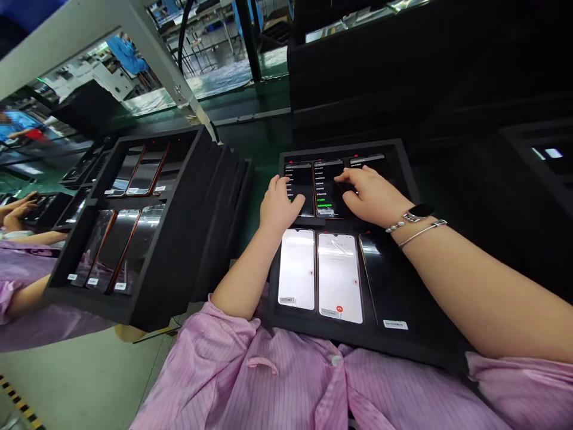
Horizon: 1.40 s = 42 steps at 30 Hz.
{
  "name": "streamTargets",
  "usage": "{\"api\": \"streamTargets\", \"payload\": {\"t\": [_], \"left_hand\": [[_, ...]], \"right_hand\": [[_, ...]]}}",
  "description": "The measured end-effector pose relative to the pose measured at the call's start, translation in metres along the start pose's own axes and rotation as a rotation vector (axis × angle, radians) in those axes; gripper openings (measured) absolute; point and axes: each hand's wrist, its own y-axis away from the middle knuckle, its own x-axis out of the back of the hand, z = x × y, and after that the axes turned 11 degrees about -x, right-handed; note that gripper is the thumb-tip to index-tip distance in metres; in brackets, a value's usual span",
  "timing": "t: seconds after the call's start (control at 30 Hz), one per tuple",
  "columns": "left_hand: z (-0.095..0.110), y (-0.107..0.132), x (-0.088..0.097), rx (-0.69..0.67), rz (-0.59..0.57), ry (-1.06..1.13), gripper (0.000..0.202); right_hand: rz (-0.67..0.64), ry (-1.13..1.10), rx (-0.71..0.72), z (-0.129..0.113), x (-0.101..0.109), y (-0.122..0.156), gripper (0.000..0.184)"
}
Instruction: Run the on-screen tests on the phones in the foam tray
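Observation:
In front of me lies a black foam tray (405,170) with smartphones in two rows. My left hand (278,206) is over the back-left smartphone (304,182), thumb and fingers apart, holding nothing. Spread over the back row on the other side is my right hand (373,194), its fingertips at the back-middle smartphone (327,179) and the back-right smartphone (367,160), which it partly hides. Both left phones in that row show dark screens with text lines. In the front row, the left smartphone (296,269) and middle smartphone (339,263) glow white; the right smartphone (380,280) is dark.
A stack of black foam trays (179,239) stands to my left, its top one holding several dark phones (120,245). A pale metal post (165,65) rises behind it. Another person's hands (20,212) are at the far left. Dark foam blocks (403,77) stand behind my tray.

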Motion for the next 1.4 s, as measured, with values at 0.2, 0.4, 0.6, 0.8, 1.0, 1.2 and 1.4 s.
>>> {"api": "streamTargets", "payload": {"t": [0.2,0.4,0.6,0.8,1.0,1.2,1.4], "left_hand": [[0.0,-0.002,-0.001,-0.009,-0.037,-0.078,0.047],[0.002,-0.01,-0.004,0.015,-0.038,-0.08,0.039],[0.005,0.055,0.029,-0.312,0.065,0.099,0.045],[0.019,0.168,0.065,-0.629,-0.161,0.04,0.044],[0.027,0.213,0.049,-0.453,-0.123,-0.048,0.045],[0.024,0.213,0.044,-0.492,-0.131,-0.046,0.033],[0.029,0.212,0.052,-0.462,-0.193,-0.133,0.035]], "right_hand": [[0.122,-0.058,-0.018,-0.002,0.013,0.004,0.035],[0.211,-0.019,-0.033,-0.012,0.032,0.017,0.031],[0.297,-0.183,0.147,-0.062,0.091,0.106,0.028],[-0.027,-0.042,0.234,-0.081,0.099,0.202,0.034],[-0.085,-0.04,0.144,-0.069,0.054,0.239,0.039],[-0.137,0.08,0.201,-0.072,0.043,0.239,0.037],[0.069,0.025,0.127,-0.063,0.074,0.196,0.041]]}}
